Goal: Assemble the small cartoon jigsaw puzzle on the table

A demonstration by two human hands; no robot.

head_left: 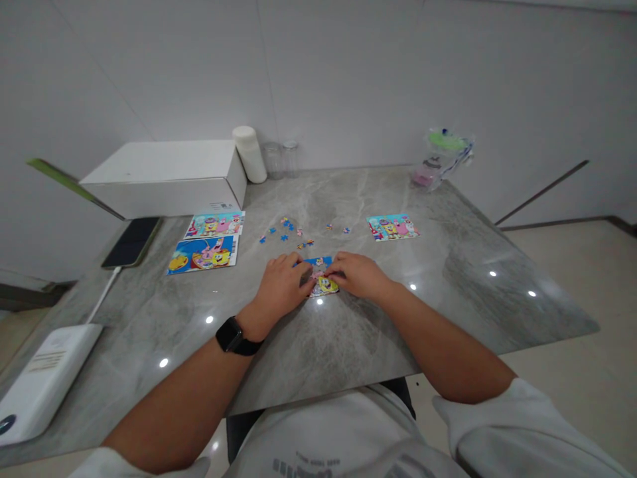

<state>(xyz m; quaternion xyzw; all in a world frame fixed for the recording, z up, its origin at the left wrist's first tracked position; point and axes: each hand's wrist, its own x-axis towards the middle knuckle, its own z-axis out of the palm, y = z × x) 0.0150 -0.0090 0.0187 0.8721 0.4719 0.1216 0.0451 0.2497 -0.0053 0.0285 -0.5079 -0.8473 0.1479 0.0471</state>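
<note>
A small, partly assembled jigsaw puzzle (326, 287) with a yellow cartoon figure lies flat on the grey table between my hands. My left hand (283, 282), a black watch on its wrist, has curled fingers and thumb closed at the puzzle's left side. At the right side, my right hand (359, 273) has its thumb and fingertips pinched together on the puzzle. Its fingertips cover part of the picture, so a single piece between them cannot be made out. Beyond the hands, several loose puzzle pieces (284, 237) are scattered, and two more pieces (347, 230) lie farther right.
Picture cards (203, 255) lie at left, another card (393, 227) at right. Behind stand a white box (164, 179), a white bottle (250, 155) and two clear glasses (273, 161). A plastic bag (442, 159) sits back right. A phone (132, 242) is cabled to a white device (50, 378).
</note>
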